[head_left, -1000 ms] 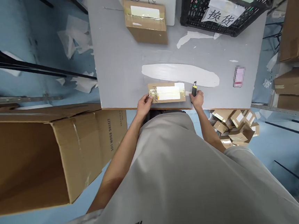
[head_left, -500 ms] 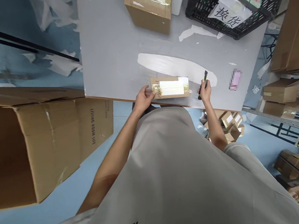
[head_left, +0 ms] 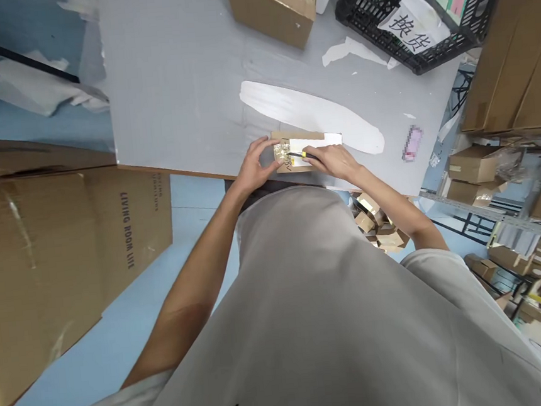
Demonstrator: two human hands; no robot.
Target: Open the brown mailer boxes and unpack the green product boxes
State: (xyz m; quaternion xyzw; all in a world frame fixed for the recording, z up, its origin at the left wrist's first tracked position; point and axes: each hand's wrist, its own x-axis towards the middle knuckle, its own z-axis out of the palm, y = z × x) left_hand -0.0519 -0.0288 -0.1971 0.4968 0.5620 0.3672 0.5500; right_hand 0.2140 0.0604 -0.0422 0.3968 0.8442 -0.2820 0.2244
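Note:
A small brown cardboard box (head_left: 291, 169) with a white label and clear tape lies near the front edge of the grey table (head_left: 170, 85). My left hand (head_left: 256, 166) grips its left end, thumb on the near side and fingers on the far side. In my right hand (head_left: 335, 160) is a black and yellow utility knife (head_left: 305, 155), held over the label. Its tip points left at the taped end; whether the blade cuts into the tape is too small to tell.
Behind the box lies a long white paper strip (head_left: 310, 114). A larger taped carton (head_left: 272, 10) and a black plastic crate (head_left: 411, 26) with green and pink boxes stand farther back. A big carton (head_left: 66, 246) is at the left, below table height.
My right hand has brought the utility knife from the table's right side leftward onto the small box. My left hand has closed around the box's left end. The view has shifted slightly.

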